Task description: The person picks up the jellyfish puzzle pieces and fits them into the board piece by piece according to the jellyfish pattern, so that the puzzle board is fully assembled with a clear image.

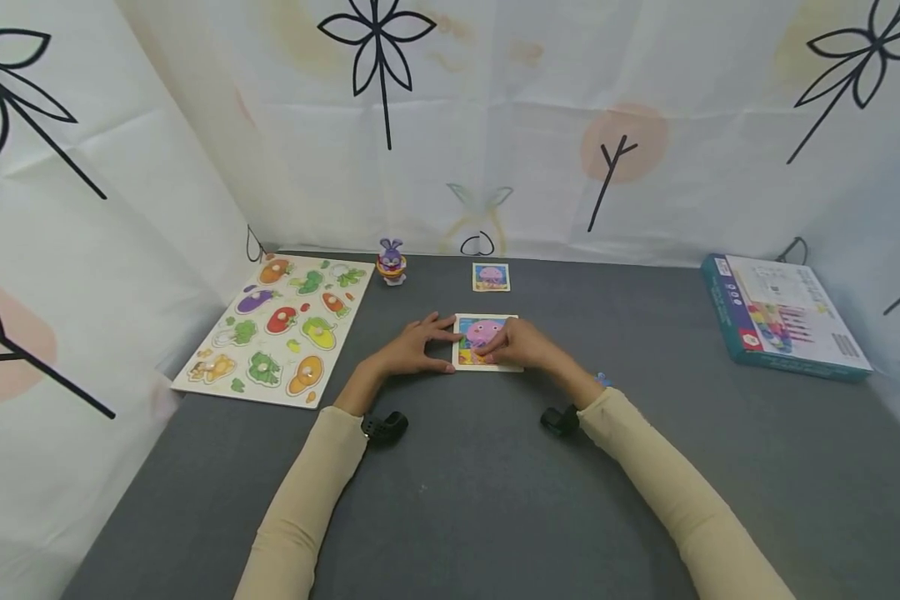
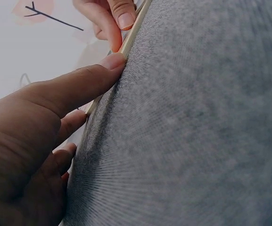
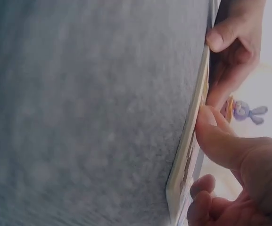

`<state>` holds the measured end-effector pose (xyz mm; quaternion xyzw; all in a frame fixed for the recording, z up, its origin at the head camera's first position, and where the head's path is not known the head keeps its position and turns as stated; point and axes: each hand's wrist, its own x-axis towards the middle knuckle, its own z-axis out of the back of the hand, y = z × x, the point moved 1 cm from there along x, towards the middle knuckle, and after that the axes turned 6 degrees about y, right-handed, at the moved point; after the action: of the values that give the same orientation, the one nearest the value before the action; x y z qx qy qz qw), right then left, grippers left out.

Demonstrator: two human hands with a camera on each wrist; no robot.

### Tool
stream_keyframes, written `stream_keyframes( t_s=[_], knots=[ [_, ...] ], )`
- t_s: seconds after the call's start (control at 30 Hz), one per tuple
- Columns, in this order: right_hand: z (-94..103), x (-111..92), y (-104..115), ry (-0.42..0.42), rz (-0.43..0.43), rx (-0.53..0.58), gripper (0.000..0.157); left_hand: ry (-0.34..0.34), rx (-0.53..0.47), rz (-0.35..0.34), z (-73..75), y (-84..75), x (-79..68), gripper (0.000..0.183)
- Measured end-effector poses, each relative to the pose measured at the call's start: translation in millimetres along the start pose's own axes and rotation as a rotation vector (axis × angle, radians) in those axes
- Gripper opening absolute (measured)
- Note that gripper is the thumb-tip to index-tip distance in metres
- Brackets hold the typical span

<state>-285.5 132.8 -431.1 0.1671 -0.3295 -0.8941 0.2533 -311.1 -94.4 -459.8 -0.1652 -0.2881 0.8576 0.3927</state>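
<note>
A small square picture puzzle board [image 1: 467,357] with a pink sea creature on it lies flat in the middle of the table. My left hand [image 1: 414,347] rests at its left side, thumb against the near corner and fingers spread along the edge. In the left wrist view the left thumb [image 2: 91,82] touches the board's pale edge [image 2: 132,40]. Over the right part of the board, my right hand [image 1: 528,343] pinches what looks like a small puzzle piece, mostly hidden by the fingers. In the right wrist view its thumb [image 3: 218,139] and forefinger meet at the board's surface.
Behind the board lies a smaller card [image 1: 491,277] with a similar picture. A purple rabbit figure [image 1: 392,262] stands to its left. A large vegetable board [image 1: 217,379] lies at the left, and a boxed set [image 1: 802,317] at the right. White cloth walls [image 1: 495,150] enclose the table.
</note>
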Motion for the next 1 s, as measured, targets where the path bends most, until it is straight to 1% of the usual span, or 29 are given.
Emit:
stream_keyframes(
  t_s=[0.07, 0.13, 0.23, 0.3, 0.37, 0.47, 0.53, 0.63, 0.73, 0.83, 0.93, 1.0],
  knots=[
    [-0.7, 0.4, 0.3, -0.015, -0.02, 0.0, 0.016, -0.006, 0.0, 0.002, -0.2, -0.5, 0.5, 0.059],
    [-0.9, -1.5, -1.6, -0.023, -0.016, 0.019, 0.016, -0.006, -0.003, -0.001, -0.9, -1.3, 1.1, 0.059],
    [1.8, -12.8, -7.4, -0.016, -0.016, 0.079, 0.022, 0.01, -0.005, -0.005, -3.1, -2.8, 1.6, 0.059],
    [7.3, -27.3, -13.1, -0.024, -0.028, 0.08, 0.026, 0.021, -0.014, -0.009, -4.5, -3.3, 1.3, 0.059],
    [15.9, -45.8, -18.7, -0.035, -0.06, 0.069, 0.032, 0.022, -0.019, -0.009, -5.5, -3.0, 0.4, 0.06],
    [31.7, -77.1, -29.1, -0.06, -0.089, 0.019, 0.037, 0.006, -0.034, 0.001, -4.8, -1.7, -2.3, 0.06],
    [41.0, -97.0, -36.7, -0.081, -0.121, 0.015, 0.039, -0.008, -0.028, 0.011, -3.6, -0.3, -4.7, 0.059],
    [48.9, -123.5, -47.5, -0.111, -0.198, -0.003, 0.041, -0.016, -0.027, 0.023, -1.6, 1.4, -7.5, 0.06],
    [48.9, -142.1, -56.0, -0.122, -0.277, -0.055, 0.043, -0.011, -0.027, 0.024, -0.6, 2.6, -8.3, 0.06],
    [44.6, -152.0, -61.6, -0.117, -0.314, -0.092, 0.045, -0.001, -0.029, 0.025, -0.3, 2.1, -6.9, 0.061],
    [41.3, -154.0, -64.0, -0.136, -0.343, -0.091, 0.046, 0.007, -0.025, 0.031, 0.5, 0.0, -4.2, 0.06],
    [40.9, -153.3, -65.2, -0.164, -0.352, -0.081, 0.043, 0.01, -0.02, 0.029, 1.0, -1.6, -1.8, 0.06]
  ],
)
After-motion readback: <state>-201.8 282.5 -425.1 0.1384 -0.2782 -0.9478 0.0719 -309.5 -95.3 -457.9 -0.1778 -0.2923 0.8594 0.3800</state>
